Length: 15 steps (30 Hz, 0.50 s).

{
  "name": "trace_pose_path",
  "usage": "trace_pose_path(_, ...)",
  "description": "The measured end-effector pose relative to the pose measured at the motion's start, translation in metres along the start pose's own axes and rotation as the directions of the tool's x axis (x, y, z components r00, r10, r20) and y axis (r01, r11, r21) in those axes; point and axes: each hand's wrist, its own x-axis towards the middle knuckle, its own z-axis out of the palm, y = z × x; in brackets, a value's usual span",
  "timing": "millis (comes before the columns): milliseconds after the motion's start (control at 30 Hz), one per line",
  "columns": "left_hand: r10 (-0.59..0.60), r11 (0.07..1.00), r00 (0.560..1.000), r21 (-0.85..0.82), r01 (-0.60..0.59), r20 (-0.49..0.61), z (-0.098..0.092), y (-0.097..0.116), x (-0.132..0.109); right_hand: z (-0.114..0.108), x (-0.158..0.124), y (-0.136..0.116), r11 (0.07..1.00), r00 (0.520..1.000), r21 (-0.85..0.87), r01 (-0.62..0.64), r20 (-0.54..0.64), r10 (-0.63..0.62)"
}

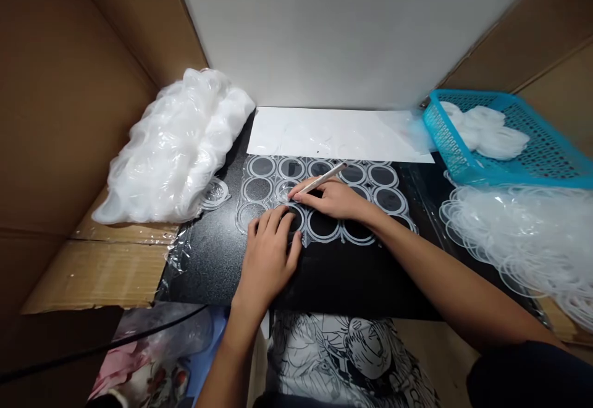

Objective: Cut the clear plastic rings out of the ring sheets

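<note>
A clear plastic sheet point(323, 225) with rows of white-rimmed rings lies flat on the black tabletop. Between the fingers of my right hand point(334, 198) is a slim white pen-like tool point(324, 177), slanted with its upper end to the right. Its lower end is hidden by the fingertips over a ring in the middle row. My left hand point(271, 250) rests with fingers spread on the sheet's front left part, pressing near the lower rings. It holds nothing.
A big bundle of translucent white discs point(171, 142) stands at the left on cardboard point(111, 272), near a few loose rings point(215, 193). At right, a blue basket point(491, 176) holds white disc stacks point(500, 142); many clear rings point(523, 235) lie before it. White paper point(324, 130) lies behind the sheet.
</note>
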Motion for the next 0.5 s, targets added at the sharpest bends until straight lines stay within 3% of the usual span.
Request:
trace_pose_path(200, -0.014, 0.998, 0.999, 0.061, 0.012, 0.030, -0.001, 0.001, 0.002, 0.001, -0.002, 0.003, 0.994, 0.996, -0.069, 0.081, -0.020, -0.083)
trace_pose_path(300, -0.020, 0.994, 0.999, 0.106, 0.015, 0.047, -0.001, 0.004, 0.004, 0.002, -0.003, 0.006, 0.971, 0.978, -0.119, 0.206, 0.011, -0.206)
trace_pose_path(400, -0.034, 0.991, 0.998, 0.132, 0.026, 0.059, 0.000, 0.006, 0.006, 0.007, -0.006, 0.008, 0.872, 0.908, -0.265, 0.411, 0.034, -0.418)
trace_pose_path(500, -0.045, 0.990, 0.997, 0.138, 0.036, 0.065, 0.001, 0.005, 0.007, 0.014, -0.013, 0.007, 0.723, 0.846, -0.492, 0.484, 0.052, -0.531)
